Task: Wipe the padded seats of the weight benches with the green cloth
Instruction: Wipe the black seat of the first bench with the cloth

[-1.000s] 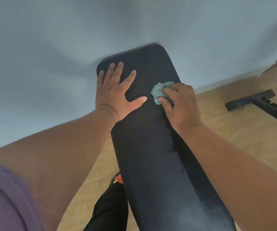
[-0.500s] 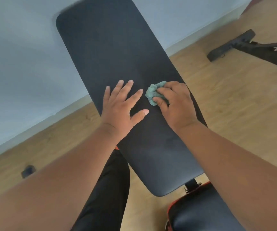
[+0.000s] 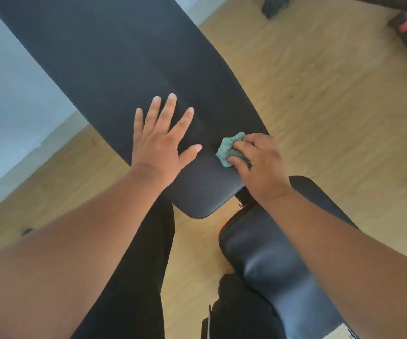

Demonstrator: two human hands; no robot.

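Bunched in the right hand [image 3: 261,165], the green cloth [image 3: 229,149] has slid down the back pad [image 3: 124,57] toward its lower end at frame centre; left hand [image 3: 160,140] stays flat, bracing.

A single wide-angle view, worn on the person's head, looks steeply down and forward along both forearms, which enter from the lower left and lower right corners. It sits close: the long black back pad [image 3: 114,69] fills the upper left and centre of the frame, running off the top edge. The seat pad [image 3: 266,260] lies lower right, directly below the camera. Wooden floor [image 3: 319,106] spreads across the right side, and a pale wall [image 3: 9,94] bends along the left edge.
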